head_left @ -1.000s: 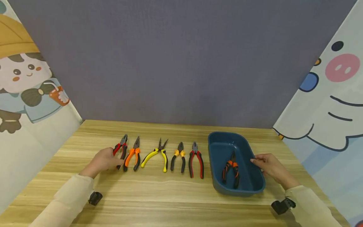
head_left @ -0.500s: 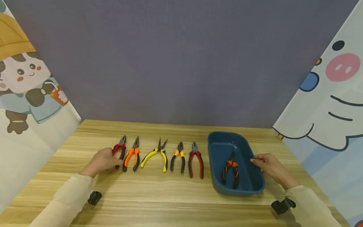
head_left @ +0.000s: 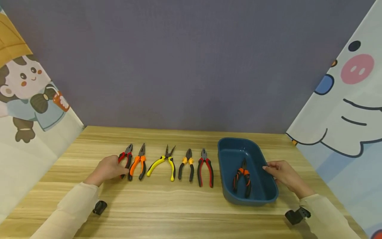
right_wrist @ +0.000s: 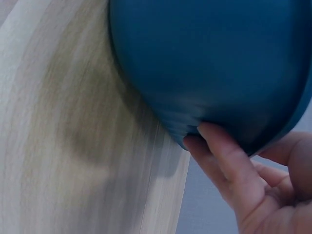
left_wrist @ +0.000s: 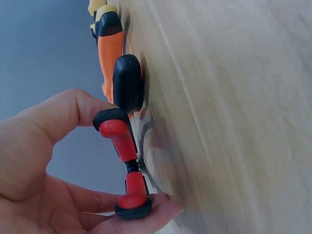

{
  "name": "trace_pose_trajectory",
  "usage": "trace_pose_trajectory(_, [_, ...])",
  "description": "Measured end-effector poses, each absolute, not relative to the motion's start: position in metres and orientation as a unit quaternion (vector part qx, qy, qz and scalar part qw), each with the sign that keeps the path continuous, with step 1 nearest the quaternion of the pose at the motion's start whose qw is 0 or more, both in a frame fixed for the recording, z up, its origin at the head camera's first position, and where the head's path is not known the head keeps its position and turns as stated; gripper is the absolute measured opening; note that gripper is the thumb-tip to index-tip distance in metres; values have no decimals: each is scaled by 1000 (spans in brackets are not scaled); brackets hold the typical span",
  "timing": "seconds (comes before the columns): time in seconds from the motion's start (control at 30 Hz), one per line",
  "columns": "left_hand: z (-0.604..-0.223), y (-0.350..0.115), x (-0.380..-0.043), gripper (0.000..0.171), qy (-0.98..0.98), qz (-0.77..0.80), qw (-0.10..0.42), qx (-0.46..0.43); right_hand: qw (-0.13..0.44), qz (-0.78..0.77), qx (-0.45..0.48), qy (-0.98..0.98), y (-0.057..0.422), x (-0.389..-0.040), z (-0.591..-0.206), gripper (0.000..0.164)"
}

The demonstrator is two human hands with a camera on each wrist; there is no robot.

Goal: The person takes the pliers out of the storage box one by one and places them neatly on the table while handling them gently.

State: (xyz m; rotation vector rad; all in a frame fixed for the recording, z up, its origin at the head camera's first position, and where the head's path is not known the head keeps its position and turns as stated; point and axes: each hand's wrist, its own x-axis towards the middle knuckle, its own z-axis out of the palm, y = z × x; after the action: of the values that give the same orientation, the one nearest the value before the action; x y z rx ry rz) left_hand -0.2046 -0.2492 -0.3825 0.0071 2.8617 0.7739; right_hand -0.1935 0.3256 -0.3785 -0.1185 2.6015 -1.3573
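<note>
At the left end of a row of pliers, my left hand (head_left: 108,170) grips red-and-black combination pliers (head_left: 128,156) by the handles. In the left wrist view the thumb presses one handle end and the fingers curl against the other, with the red pliers (left_wrist: 127,161) close over the tabletop. My right hand (head_left: 283,174) pinches the right rim of a blue plastic basin (head_left: 224,172), its thumb over the edge. From the right wrist view, fingertips (right_wrist: 214,134) lie against the basin's outer wall (right_wrist: 204,58). Inside the basin rest orange-and-black pliers (head_left: 244,176).
Right of the held pliers lie orange long-nose pliers (head_left: 136,167), yellow needle-nose pliers (head_left: 158,162) with spread handles, small yellow-and-black pliers (head_left: 183,162), and red-and-black pliers (head_left: 200,169) beside the basin. A grey panel (head_left: 185,66) stands behind the wooden table (head_left: 167,212).
Both hands keep their holds. The pliers in my left hand have tilted and shifted very slightly downward; the whole head view has drifted a little.
</note>
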Motion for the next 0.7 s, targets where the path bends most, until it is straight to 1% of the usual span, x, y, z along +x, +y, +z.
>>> trace_pose_trajectory(0.2, [-382, -248, -203, 21, 966, 245, 81, 8, 104, -456, -39, 883, 325, -193, -377, 37])
trace_pose_trajectory(0.4, [-382, -246, -203, 27, 971, 225, 78, 22, 104, -458, -37, 882, 325, -193, -378, 38])
trace_pose_trajectory(0.7, [-379, -244, -202, 31, 976, 198, 89, 27, 100, -468, -49, 877, 326, -195, -378, 33])
